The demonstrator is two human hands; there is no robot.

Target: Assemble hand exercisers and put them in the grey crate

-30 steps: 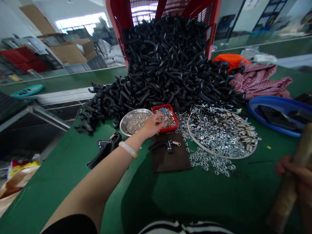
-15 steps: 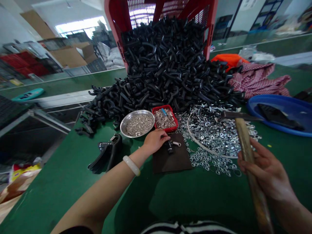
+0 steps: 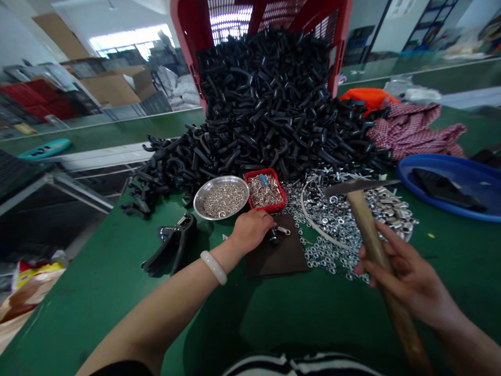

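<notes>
Wooden-handled hammer [image 3: 370, 232] sits in the right hand [image 3: 409, 279], its fingers [image 3: 385, 250] wrapped closed round the shaft. From that grip the shaft slants up and left, with the steel head [image 3: 360, 186] crosswise above the washers [image 3: 344, 222]. The left hand [image 3: 250, 231] is nearer the small black part with a spring [image 3: 275, 236], its fingertips at or just beside it on a brown pad [image 3: 277, 258]; the hand looks partly open, and any hold cannot be told. Ahead of the left hand, a steel bowl [image 3: 194, 199] holds silver rings [image 3: 223, 201], and a red tray [image 3: 266, 208] holds metal clips [image 3: 264, 190]. Farther ahead, a red crate [image 3: 191, 36] spills black plastic hooks [image 3: 274, 104].
</notes>
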